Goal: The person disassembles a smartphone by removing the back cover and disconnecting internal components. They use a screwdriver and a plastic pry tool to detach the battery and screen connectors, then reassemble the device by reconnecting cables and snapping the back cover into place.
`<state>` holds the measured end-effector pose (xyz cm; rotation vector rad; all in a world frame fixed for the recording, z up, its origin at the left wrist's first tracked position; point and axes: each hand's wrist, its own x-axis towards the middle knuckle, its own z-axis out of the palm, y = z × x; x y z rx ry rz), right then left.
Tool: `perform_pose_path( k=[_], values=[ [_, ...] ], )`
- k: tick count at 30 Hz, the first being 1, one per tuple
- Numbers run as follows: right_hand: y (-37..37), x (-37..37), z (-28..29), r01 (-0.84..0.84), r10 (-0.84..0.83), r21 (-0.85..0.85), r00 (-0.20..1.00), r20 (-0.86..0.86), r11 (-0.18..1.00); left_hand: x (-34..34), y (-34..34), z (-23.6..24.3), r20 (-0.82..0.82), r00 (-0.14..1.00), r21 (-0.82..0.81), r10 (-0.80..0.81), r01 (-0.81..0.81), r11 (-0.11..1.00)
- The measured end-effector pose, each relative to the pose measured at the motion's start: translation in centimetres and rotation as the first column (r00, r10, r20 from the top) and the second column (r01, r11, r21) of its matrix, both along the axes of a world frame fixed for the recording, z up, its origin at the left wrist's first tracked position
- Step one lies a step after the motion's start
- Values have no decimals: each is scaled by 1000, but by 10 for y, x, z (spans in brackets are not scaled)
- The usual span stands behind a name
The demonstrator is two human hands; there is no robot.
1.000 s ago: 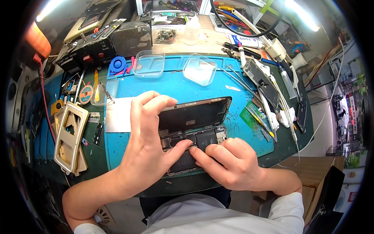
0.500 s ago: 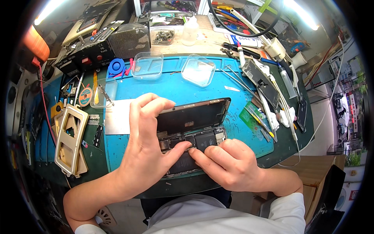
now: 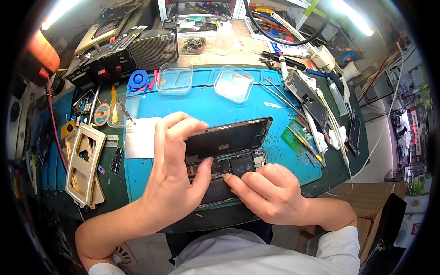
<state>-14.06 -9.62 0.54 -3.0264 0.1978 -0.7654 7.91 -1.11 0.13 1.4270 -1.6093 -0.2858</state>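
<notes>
— Left hand (image 3: 172,176): what's it doing?

— It grips the lifted screen (image 3: 227,137) of the opened phone (image 3: 229,172), fingers curled over the screen's left end and thumb pressed on the phone's insides.

— And to the right?

— The right hand (image 3: 270,192) is closed in a pinch, fingertips down on the phone's lower middle; whether anything sits between them, I cannot tell.

— How many phones?

— One opened phone with one dark screen tilted up along its far edge. It lies on the blue mat (image 3: 206,105), near the person, at the middle of the bench.

— Which way does it run?

— Its long axis runs left to right, the right end angled slightly far.

— Anything else, counted?

— One pale metal frame (image 3: 85,165) at far left, two clear plastic trays (image 3: 174,79) beyond the phone, one white card (image 3: 140,137) just left of the left hand.
</notes>
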Motion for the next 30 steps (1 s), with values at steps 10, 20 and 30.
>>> perform_pose_path(
  k=[10, 20, 30],
  values=[
    [1, 2, 1, 8, -8, 6, 1000, 23, 1000, 5, 3, 0, -39, 999, -13, -27, 27, 1000],
    [3, 5, 3, 24, -24, -3, 999, -28, 1000, 5, 2, 2, -26, 998, -18, -48, 48, 999],
    [6, 5, 9, -19, -5, -223, 994, -108, 975, 5, 3, 0, -30, 998, -21, -46, 45, 999]
  ],
)
